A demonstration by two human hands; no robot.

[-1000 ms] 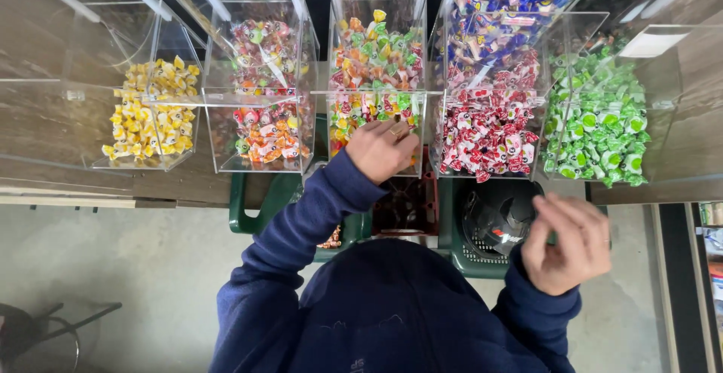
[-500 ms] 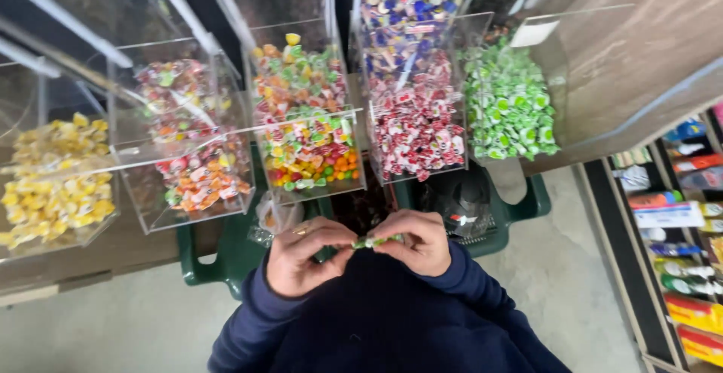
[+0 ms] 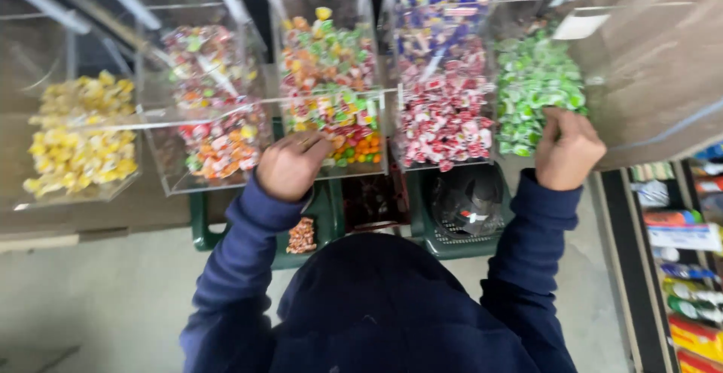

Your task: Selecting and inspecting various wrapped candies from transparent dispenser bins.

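Green-wrapped candies [image 3: 536,91], glossy and heaped in a clear bin [image 3: 640,79] at upper right of the frame: my right hand [image 3: 568,151] is at the heap's lower edge, fingers curled in; whether it grips a piece I cannot tell. Left of them, red-and-white candies [image 3: 444,117] fill the next bin. At centre, mixed orange and green candies [image 3: 331,79] sit behind a clear front panel [image 3: 339,136], where my left hand [image 3: 290,164] rests as a loose fist, contents hidden. Yellow candies [image 3: 79,136] lie at far left. Green crates [image 3: 422,226] stand below.
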